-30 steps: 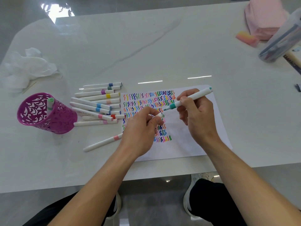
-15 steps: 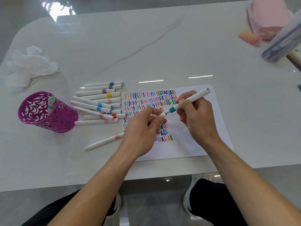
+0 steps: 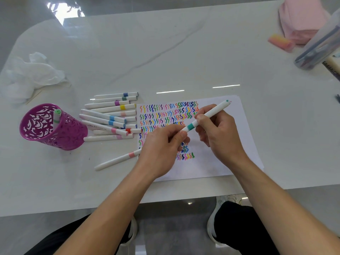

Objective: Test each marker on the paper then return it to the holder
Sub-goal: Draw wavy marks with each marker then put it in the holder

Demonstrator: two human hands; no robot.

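Note:
A white marker with a teal band is held above the paper, which carries rows of coloured squiggles. My right hand grips its barrel. My left hand pinches the cap end, which sits on the marker's tip. The purple cut-out holder stands at the left with one green-capped marker inside. Several capped markers lie in a loose row between the holder and the paper, and one with a pink band lies apart, nearer me.
A crumpled white tissue lies at the far left. At the back right are a pink cloth, a pink-yellow eraser and a clear tube of pens. The table's front edge runs just below my forearms.
The marker's bare teal tip and the cap in my left hand have come together; the cap now sits on the tip. Both hands stay over the paper.

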